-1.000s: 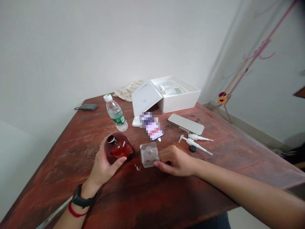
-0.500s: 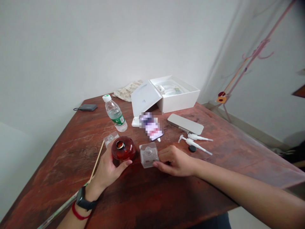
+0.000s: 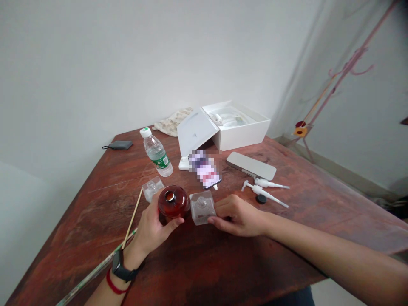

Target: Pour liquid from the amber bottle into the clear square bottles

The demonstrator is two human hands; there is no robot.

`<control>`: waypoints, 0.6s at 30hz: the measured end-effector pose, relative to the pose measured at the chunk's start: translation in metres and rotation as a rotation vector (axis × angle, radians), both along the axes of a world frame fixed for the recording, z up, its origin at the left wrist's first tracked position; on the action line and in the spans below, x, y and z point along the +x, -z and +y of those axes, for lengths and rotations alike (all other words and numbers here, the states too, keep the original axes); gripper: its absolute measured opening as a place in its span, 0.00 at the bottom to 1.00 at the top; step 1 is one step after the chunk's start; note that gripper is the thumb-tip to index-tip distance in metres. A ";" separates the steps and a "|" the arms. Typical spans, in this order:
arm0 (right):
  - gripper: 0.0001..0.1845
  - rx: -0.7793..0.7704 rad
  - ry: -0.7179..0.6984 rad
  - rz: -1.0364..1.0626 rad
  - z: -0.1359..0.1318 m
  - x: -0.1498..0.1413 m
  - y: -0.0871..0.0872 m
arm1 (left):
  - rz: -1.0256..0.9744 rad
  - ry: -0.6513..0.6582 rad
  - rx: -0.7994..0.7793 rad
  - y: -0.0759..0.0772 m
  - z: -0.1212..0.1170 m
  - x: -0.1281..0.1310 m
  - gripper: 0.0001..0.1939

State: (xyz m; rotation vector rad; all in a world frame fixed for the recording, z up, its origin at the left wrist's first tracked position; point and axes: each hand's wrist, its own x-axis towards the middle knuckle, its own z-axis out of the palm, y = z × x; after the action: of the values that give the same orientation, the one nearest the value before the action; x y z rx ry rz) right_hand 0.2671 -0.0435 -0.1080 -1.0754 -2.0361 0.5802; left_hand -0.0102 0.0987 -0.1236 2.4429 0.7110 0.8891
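My left hand (image 3: 155, 228) is wrapped round a squat, round, reddish-brown glass bottle (image 3: 178, 206). The bottle's neck is uncapped and tilts a little to the left. Just right of it stands a clear square bottle (image 3: 202, 208) with a short neck. My right hand (image 3: 237, 216) grips that bottle's right side, thumb at the near corner and the other fingers curled. Partly behind my left hand is a second clear square bottle (image 3: 151, 187). Two white pump heads (image 3: 266, 192) and a black cap (image 3: 261, 199) lie to the right of my right hand.
A water bottle (image 3: 157, 154) stands behind my left hand. Beyond are a pixelated phone (image 3: 208, 180), a white box (image 3: 244, 138) with its lid leaning, a silver case (image 3: 251, 165), a cloth (image 3: 174, 122) and a grey device (image 3: 119, 145). A thin wooden stick (image 3: 133, 216) lies left.
My left hand has moved the reddish-brown bottle rightward, narrowing the gap to the clear square bottle. My right hand keeps its hold. The whole view has shifted slightly.
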 end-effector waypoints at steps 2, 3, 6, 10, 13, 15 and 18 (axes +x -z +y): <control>0.25 0.000 0.004 0.000 0.000 0.000 0.000 | 0.005 0.000 -0.014 0.000 0.000 0.001 0.46; 0.25 0.001 0.003 0.002 0.000 0.001 0.000 | 0.006 0.000 -0.024 0.000 0.000 0.001 0.46; 0.25 0.001 0.001 0.009 0.000 0.001 0.000 | 0.001 0.007 -0.067 -0.002 0.001 0.002 0.44; 0.25 0.003 -0.008 0.003 0.000 0.001 0.002 | -0.007 0.026 -0.128 -0.006 0.002 0.004 0.43; 0.25 0.019 -0.017 0.000 0.000 -0.001 0.002 | 0.005 0.030 -0.155 -0.007 0.002 0.004 0.40; 0.25 0.024 -0.015 -0.001 0.000 -0.001 0.002 | 0.012 0.028 -0.165 -0.007 0.002 0.004 0.40; 0.26 0.022 -0.009 -0.007 0.000 -0.001 0.001 | 0.018 0.006 -0.165 -0.004 0.002 0.003 0.43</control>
State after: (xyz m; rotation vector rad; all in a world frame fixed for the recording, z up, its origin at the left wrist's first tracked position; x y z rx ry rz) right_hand 0.2661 -0.0431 -0.1088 -1.0570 -2.0496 0.5582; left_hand -0.0071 0.1004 -0.1197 2.3091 0.7523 0.7749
